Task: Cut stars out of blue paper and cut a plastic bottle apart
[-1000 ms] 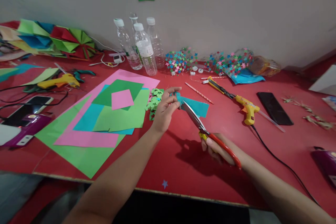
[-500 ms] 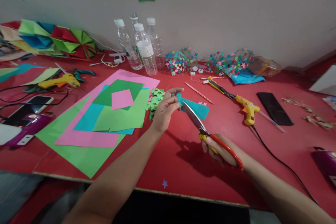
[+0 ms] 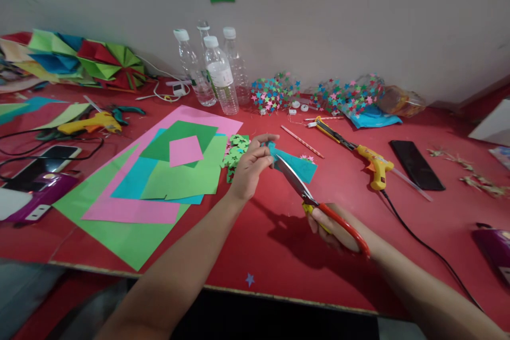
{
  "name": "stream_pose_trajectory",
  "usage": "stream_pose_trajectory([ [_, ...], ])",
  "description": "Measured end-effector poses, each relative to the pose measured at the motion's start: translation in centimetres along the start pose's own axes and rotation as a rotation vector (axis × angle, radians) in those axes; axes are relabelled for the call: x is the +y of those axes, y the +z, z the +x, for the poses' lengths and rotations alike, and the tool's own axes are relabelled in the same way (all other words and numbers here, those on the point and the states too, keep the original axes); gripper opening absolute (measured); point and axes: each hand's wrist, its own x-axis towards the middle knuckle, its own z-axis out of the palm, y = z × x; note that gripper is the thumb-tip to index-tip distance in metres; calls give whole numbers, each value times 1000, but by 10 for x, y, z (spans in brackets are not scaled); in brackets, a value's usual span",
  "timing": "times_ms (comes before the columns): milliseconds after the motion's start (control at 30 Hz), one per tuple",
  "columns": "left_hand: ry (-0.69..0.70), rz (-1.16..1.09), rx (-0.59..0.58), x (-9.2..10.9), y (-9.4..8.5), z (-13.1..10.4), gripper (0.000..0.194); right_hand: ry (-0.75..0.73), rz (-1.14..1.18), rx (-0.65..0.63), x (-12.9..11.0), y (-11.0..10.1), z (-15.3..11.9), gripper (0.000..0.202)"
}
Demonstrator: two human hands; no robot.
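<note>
Red tabletop (image 3: 258,244): blue paper (image 3: 299,167), centre of frame, its left end being pinched by the left hand (image 3: 252,162); careful cutting is probably wanting paper turned, not scissors (image 3: 294,178). Paper's long axis is sloping down rightward; scissors, handles filling the right hand's (image 3: 337,234) curled grasp, are pointing upper left. Green star-punched scraps (image 3: 236,154) are lying leftward.
</note>
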Motion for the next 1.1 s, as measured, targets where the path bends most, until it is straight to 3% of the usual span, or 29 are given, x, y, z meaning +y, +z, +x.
stream_pose_trajectory([
  [567, 0, -25, -4, -5, -1, 1, 22, 101, -66, 73, -10, 0, 0, 61],
  [900, 10, 44, 8, -5, -1, 1, 22, 87, -43, 88, -7, 2, 2, 62],
  [1100, 50, 69, 92, -4, 0, 0, 14, 51, -13, 58, -4, -1, 2, 63],
])
